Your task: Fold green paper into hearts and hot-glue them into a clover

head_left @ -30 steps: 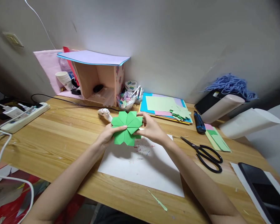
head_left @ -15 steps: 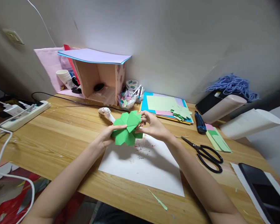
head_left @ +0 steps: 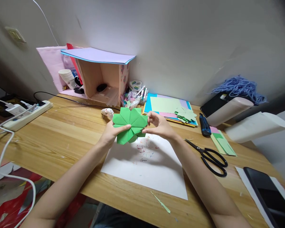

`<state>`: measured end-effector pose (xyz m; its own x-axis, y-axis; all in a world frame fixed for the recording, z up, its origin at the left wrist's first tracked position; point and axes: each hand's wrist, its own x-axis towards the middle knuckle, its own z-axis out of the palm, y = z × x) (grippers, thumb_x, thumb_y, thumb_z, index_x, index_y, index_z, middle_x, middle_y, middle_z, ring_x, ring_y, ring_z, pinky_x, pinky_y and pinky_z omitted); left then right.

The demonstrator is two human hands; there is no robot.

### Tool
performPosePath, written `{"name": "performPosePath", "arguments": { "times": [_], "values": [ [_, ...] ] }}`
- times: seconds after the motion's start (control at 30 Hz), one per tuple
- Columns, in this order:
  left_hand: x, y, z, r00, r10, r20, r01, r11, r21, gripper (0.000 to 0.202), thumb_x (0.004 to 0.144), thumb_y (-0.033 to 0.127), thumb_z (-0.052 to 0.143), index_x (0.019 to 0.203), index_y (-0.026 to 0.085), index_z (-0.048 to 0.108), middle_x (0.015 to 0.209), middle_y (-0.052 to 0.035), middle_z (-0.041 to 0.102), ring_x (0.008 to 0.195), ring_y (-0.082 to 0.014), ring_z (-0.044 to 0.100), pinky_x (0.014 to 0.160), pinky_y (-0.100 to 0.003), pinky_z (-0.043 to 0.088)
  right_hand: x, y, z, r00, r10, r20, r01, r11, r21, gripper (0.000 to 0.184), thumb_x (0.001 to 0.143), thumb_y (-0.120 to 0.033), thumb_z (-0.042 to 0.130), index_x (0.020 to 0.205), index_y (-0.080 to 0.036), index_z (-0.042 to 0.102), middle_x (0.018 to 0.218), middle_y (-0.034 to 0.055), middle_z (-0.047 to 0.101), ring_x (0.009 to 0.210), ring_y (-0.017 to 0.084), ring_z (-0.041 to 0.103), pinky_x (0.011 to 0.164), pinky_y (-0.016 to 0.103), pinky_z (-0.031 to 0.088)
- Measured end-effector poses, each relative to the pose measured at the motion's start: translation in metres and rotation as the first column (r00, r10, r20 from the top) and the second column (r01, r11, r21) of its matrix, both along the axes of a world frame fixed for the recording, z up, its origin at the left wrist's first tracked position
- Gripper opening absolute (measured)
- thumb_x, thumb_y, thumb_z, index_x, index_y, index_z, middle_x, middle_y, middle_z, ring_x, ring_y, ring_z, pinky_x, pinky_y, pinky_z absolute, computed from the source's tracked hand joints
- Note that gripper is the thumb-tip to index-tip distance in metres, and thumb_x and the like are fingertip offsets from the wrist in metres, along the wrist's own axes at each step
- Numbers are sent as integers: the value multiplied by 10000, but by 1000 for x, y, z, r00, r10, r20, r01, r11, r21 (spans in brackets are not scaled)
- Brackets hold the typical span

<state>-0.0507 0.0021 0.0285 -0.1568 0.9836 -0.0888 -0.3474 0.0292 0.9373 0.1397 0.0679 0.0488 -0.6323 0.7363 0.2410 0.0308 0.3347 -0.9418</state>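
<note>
A folded green paper flower (head_left: 129,124) is held up above the desk between both hands. My left hand (head_left: 111,134) grips its lower left edge, thumb on the front. My right hand (head_left: 158,125) pinches its right edge with curled fingers. Under them lies a white sheet of paper (head_left: 144,167) with small coloured marks. A white glue bottle (head_left: 107,112) lies just behind the flower.
Black scissors (head_left: 210,155) lie right of the sheet, a blue cutter (head_left: 205,125) beyond them. A stack of coloured paper (head_left: 167,106) carries pale green cutouts (head_left: 185,114). A cardboard box shelf (head_left: 102,76), a power strip (head_left: 26,114) and a dark phone (head_left: 268,193) are also here.
The green flower has been lifted a little and turned; both hands shifted their grips along its edges. The view has tilted slightly.
</note>
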Motion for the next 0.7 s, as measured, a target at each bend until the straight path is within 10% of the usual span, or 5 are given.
{"name": "performPosePath", "arguments": {
  "times": [0.3, 0.7],
  "values": [
    [4, -5, 5, 965, 182, -190, -163, 980, 114, 487, 453, 269, 820, 892, 112, 680, 915, -109, 699, 872, -279, 643, 807, -363, 508, -5, -5, 0, 976, -184, 117, 163, 971, 174, 379, 680, -363, 686, 965, -204, 493, 943, 39, 558, 836, 171, 535, 700, 289, 435],
    [-4, -3, 3, 922, -24, -386, 61, 995, 82, 497, 493, 298, 804, 917, 104, 632, 925, -101, 694, 842, -261, 648, 760, -362, 530, 4, -5, 13, 969, 164, 186, -148, 984, -97, 320, 657, -294, 690, 938, -154, 634, 882, 41, 658, 774, 166, 609, 643, 274, 502]
  ]
}}
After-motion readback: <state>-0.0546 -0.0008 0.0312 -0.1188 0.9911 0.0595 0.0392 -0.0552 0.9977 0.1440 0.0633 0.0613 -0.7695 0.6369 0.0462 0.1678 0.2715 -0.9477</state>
